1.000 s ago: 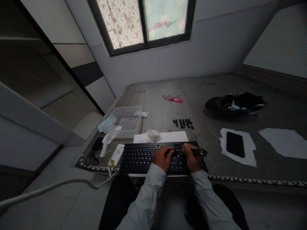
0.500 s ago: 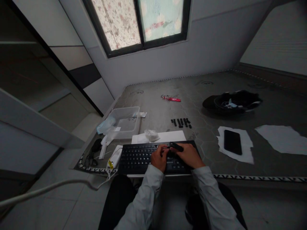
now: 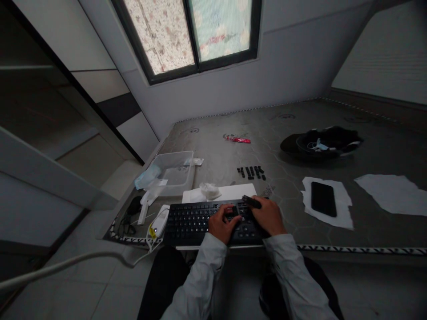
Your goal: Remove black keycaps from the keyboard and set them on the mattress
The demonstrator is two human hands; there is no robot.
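Observation:
A black keyboard (image 3: 190, 221) lies at the near edge of the bed, with several keycaps off it. My left hand (image 3: 220, 226) rests over its right half, thumb and forefinger curved apart above the keys; nothing shows between them. In my right hand (image 3: 269, 217) is a short black pen-like tool (image 3: 251, 202), gripped above the keyboard's right end and pointing up and left. Its exact kind is not clear. Beyond the keyboard several loose black keycaps (image 3: 251, 172) stand in short rows. Crumpled white tissue (image 3: 209, 191) lies on a white sheet (image 3: 235, 190) just behind the keyboard.
To the left stand a clear plastic tub (image 3: 176, 171), a white power strip (image 3: 161, 221) with a cable, and a black mouse (image 3: 134, 204). A phone (image 3: 323, 198) on paper and a black cap (image 3: 320, 144) lie right. A red packet (image 3: 238, 139) lies farther back.
My hands have moved apart: the right, with the black tool, slightly right, and the left's thumb and fingers have spread. The view has shifted slightly.

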